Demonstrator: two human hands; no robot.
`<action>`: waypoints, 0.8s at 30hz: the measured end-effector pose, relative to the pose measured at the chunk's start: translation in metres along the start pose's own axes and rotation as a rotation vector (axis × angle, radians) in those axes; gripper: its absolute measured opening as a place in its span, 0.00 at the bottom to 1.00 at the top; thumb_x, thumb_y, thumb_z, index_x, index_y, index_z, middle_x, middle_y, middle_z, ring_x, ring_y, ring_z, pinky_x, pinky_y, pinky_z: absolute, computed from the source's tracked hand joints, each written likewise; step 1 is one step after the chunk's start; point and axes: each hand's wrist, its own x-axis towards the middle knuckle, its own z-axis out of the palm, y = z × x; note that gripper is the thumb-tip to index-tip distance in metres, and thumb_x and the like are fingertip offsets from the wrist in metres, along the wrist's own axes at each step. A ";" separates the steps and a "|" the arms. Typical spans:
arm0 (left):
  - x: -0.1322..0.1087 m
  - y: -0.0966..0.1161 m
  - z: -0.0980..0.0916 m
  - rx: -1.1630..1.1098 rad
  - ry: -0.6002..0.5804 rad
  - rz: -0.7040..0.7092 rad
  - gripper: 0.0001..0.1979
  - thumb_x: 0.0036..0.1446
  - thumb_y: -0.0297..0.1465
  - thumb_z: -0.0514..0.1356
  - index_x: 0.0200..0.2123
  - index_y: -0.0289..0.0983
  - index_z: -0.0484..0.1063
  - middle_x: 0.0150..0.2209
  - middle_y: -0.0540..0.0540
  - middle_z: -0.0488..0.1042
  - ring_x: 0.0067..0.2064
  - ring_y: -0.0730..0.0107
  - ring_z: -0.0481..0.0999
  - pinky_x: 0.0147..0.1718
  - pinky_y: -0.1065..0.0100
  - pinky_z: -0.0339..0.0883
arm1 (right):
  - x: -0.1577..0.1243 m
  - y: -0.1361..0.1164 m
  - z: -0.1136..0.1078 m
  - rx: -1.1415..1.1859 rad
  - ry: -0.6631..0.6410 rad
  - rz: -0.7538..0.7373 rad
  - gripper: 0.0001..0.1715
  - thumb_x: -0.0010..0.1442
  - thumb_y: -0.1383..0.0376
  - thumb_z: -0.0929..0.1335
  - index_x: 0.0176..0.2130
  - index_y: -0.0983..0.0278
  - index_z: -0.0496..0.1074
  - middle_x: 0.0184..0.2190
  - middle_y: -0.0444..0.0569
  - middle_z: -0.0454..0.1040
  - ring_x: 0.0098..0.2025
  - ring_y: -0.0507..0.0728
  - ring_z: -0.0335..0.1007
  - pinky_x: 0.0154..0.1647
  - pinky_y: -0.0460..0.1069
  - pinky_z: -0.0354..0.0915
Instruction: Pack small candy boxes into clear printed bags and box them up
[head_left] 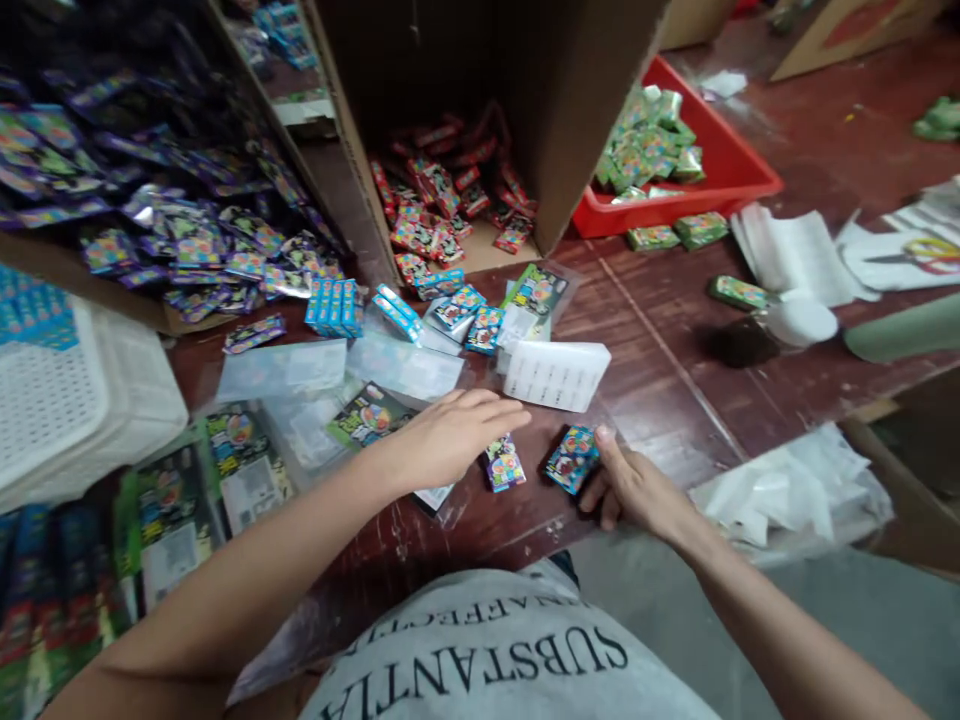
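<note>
My right hand (630,485) pinches a small blue candy box (573,460) between thumb and fingers, just over the table near its front edge. To the left, my left hand (459,432) is open, its fingers stretched out and pointing right. A small purple box (504,463) lies just below its fingertips; whether they touch it I cannot tell. Partly under my left forearm and hand is a printed card pack (369,412). Beyond the fingertips stands a folded white label sheet (556,375). Several loose blue boxes (459,305) lie farther back.
Behind stand a carton with red packets (435,190) and one with purple packets (195,240). A red tray (720,190) holds green packets. On the right are a white-capped jar (799,320) and scissors (926,252). A white basket (142,400) stands left.
</note>
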 end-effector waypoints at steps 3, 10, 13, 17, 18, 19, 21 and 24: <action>0.002 0.010 0.007 0.038 0.058 -0.141 0.36 0.58 0.39 0.64 0.68 0.41 0.59 0.66 0.40 0.65 0.66 0.51 0.64 0.65 0.53 0.57 | -0.012 0.009 -0.022 -0.404 0.289 -0.252 0.40 0.66 0.36 0.57 0.41 0.63 0.80 0.30 0.57 0.82 0.35 0.66 0.80 0.40 0.58 0.72; 0.002 0.028 0.044 0.121 0.113 -0.331 0.46 0.50 0.42 0.68 0.67 0.30 0.56 0.59 0.33 0.69 0.59 0.44 0.68 0.60 0.48 0.62 | 0.007 0.001 -0.032 -0.766 0.070 -0.989 0.30 0.64 0.68 0.65 0.64 0.60 0.67 0.63 0.54 0.71 0.64 0.66 0.65 0.62 0.64 0.65; 0.010 0.035 0.057 0.092 0.173 -0.370 0.46 0.50 0.39 0.67 0.68 0.30 0.54 0.60 0.33 0.69 0.60 0.44 0.68 0.61 0.48 0.62 | 0.014 -0.006 -0.020 -0.610 0.185 -0.815 0.30 0.67 0.59 0.66 0.65 0.64 0.66 0.53 0.59 0.77 0.51 0.65 0.75 0.52 0.62 0.72; 0.022 0.040 0.062 -0.048 0.206 -0.410 0.58 0.48 0.44 0.71 0.72 0.32 0.42 0.65 0.30 0.64 0.64 0.43 0.66 0.62 0.47 0.63 | 0.011 -0.022 -0.006 -0.110 0.263 -0.756 0.33 0.67 0.52 0.66 0.66 0.62 0.61 0.56 0.59 0.74 0.53 0.64 0.75 0.54 0.60 0.71; 0.021 0.038 0.058 -0.069 0.196 -0.418 0.63 0.44 0.45 0.73 0.73 0.31 0.39 0.68 0.27 0.60 0.66 0.41 0.64 0.63 0.47 0.62 | 0.009 -0.028 -0.002 -0.016 0.250 -0.762 0.31 0.67 0.53 0.65 0.64 0.61 0.62 0.56 0.57 0.75 0.53 0.63 0.75 0.54 0.59 0.71; 0.016 0.033 0.051 -0.068 0.175 -0.431 0.67 0.41 0.47 0.74 0.73 0.31 0.39 0.70 0.25 0.56 0.69 0.39 0.61 0.63 0.47 0.61 | 0.008 -0.035 0.002 0.043 0.241 -0.766 0.29 0.67 0.53 0.66 0.62 0.61 0.63 0.55 0.56 0.76 0.52 0.63 0.76 0.54 0.58 0.71; -0.002 0.018 0.029 0.006 0.121 -0.475 0.67 0.35 0.46 0.77 0.71 0.31 0.47 0.71 0.23 0.54 0.71 0.35 0.56 0.65 0.45 0.59 | 0.007 -0.051 0.014 0.041 0.228 -0.773 0.27 0.65 0.54 0.67 0.59 0.61 0.65 0.52 0.56 0.77 0.51 0.62 0.76 0.52 0.57 0.72; -0.032 -0.015 -0.023 0.158 0.071 -0.546 0.48 0.40 0.43 0.75 0.63 0.36 0.65 0.61 0.30 0.72 0.64 0.38 0.68 0.62 0.46 0.63 | 0.008 -0.079 0.035 -0.224 0.187 -0.747 0.26 0.62 0.53 0.70 0.55 0.62 0.68 0.48 0.56 0.78 0.48 0.65 0.77 0.47 0.58 0.73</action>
